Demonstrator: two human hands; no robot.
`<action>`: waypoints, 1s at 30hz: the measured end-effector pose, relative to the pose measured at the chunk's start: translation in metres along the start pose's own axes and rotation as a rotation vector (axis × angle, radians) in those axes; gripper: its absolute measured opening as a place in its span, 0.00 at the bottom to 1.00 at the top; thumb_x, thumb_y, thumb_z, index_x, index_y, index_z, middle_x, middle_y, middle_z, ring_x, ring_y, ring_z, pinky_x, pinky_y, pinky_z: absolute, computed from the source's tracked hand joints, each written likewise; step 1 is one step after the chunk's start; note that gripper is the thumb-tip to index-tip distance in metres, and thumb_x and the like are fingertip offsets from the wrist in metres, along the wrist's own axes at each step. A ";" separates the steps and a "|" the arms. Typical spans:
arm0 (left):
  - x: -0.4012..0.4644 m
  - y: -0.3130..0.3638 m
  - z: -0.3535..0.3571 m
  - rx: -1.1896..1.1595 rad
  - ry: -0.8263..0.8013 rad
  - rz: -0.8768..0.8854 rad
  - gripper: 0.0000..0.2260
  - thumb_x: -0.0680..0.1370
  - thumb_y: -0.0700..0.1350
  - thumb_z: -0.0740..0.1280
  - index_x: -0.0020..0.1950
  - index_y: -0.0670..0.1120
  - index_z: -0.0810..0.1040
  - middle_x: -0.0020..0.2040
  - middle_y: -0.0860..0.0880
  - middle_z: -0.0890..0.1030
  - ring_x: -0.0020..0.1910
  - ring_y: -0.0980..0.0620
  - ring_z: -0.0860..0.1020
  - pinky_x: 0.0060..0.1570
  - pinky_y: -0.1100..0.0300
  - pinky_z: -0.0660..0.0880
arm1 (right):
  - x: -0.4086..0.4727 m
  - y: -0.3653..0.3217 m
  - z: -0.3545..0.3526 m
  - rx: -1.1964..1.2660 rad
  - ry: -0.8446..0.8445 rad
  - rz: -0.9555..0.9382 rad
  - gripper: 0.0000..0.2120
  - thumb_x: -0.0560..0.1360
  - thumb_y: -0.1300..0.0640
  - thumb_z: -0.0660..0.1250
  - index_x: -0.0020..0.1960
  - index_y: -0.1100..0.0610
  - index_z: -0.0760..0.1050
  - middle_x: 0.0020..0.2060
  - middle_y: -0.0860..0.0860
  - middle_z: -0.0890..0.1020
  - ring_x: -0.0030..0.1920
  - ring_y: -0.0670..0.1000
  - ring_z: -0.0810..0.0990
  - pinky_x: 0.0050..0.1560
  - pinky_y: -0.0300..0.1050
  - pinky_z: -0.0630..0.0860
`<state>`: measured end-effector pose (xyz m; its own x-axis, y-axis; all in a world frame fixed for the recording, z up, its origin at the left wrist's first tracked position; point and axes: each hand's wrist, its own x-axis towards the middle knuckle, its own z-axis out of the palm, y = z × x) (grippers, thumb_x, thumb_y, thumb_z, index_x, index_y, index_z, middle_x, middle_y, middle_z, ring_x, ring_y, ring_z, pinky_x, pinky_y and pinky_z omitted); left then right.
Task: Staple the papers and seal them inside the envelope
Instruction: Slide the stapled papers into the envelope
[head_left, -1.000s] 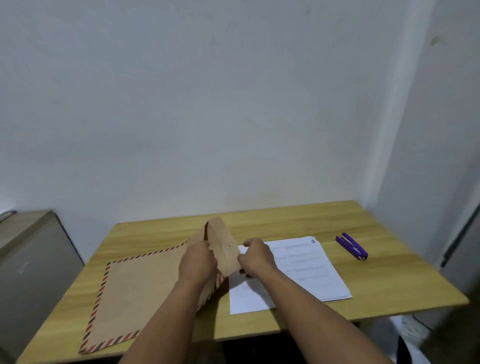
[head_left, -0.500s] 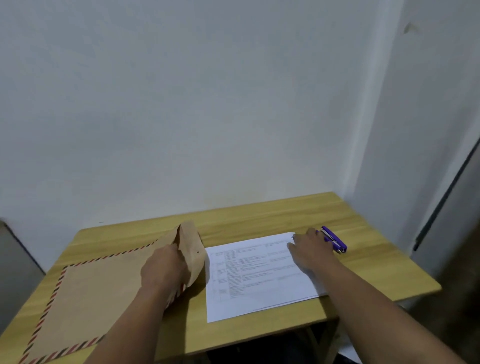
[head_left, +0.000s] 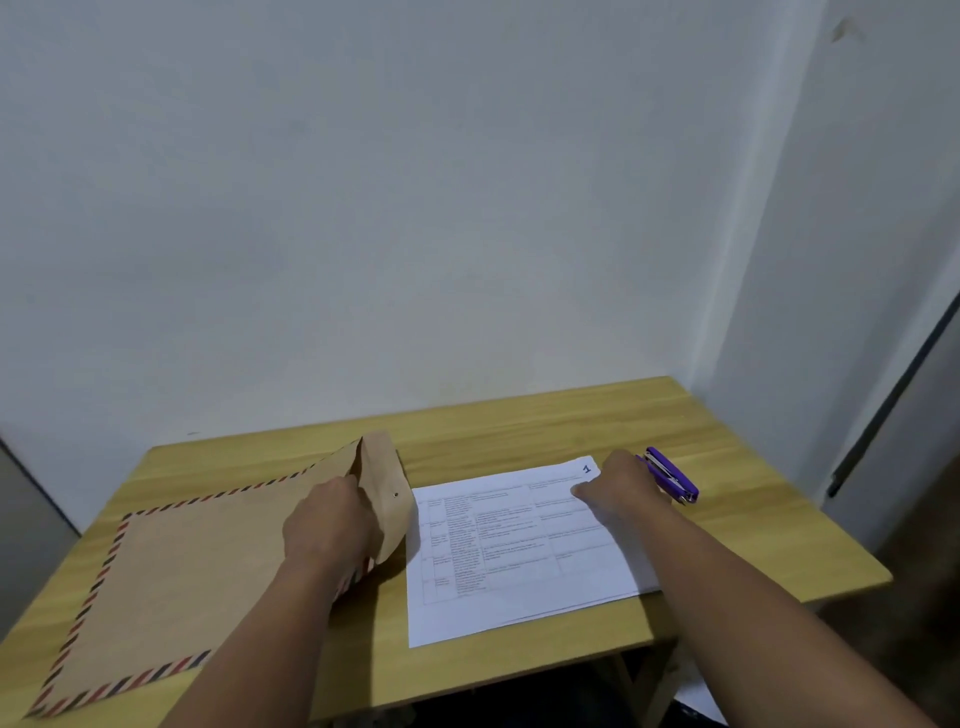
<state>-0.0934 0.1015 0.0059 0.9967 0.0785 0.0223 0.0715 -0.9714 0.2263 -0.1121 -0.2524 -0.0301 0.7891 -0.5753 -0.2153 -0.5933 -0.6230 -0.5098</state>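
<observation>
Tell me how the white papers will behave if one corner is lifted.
The papers look thin and lie flat on the table, so they would likely droop. Separate sheet edges show at the near right corner, so unstapled sheets may fan or slide apart.

I count one wooden table (head_left: 519, 421), one brown envelope (head_left: 208, 561) with a striped border, one stack of printed papers (head_left: 519, 551) whose sheet count I cannot tell, and one purple stapler (head_left: 672, 475). Two hands are in my view: one left hand (head_left: 327, 525) and one right hand (head_left: 618, 486).
</observation>
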 end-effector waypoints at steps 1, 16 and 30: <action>-0.001 0.000 0.000 0.004 -0.008 0.001 0.13 0.67 0.42 0.70 0.51 0.49 0.79 0.42 0.49 0.80 0.41 0.46 0.80 0.42 0.52 0.82 | 0.004 0.000 0.002 0.021 -0.005 0.022 0.17 0.61 0.45 0.76 0.39 0.54 0.73 0.36 0.50 0.82 0.43 0.55 0.83 0.49 0.50 0.78; -0.010 -0.004 0.005 -0.046 0.011 0.043 0.14 0.70 0.43 0.70 0.55 0.50 0.78 0.45 0.51 0.80 0.43 0.48 0.80 0.44 0.52 0.82 | -0.016 0.015 0.008 0.394 0.149 -0.261 0.18 0.77 0.69 0.63 0.56 0.47 0.72 0.41 0.54 0.81 0.32 0.56 0.81 0.29 0.47 0.77; -0.015 -0.004 0.010 -0.062 0.020 0.042 0.20 0.65 0.45 0.71 0.57 0.51 0.76 0.47 0.52 0.80 0.44 0.46 0.79 0.42 0.53 0.80 | -0.027 0.006 -0.039 0.251 -0.421 -0.160 0.12 0.75 0.70 0.74 0.56 0.60 0.87 0.41 0.49 0.84 0.39 0.43 0.80 0.36 0.31 0.75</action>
<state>-0.1080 0.1023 -0.0049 0.9977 0.0435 0.0520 0.0269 -0.9582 0.2850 -0.1426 -0.2614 0.0053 0.8933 -0.1873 -0.4086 -0.4440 -0.5097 -0.7369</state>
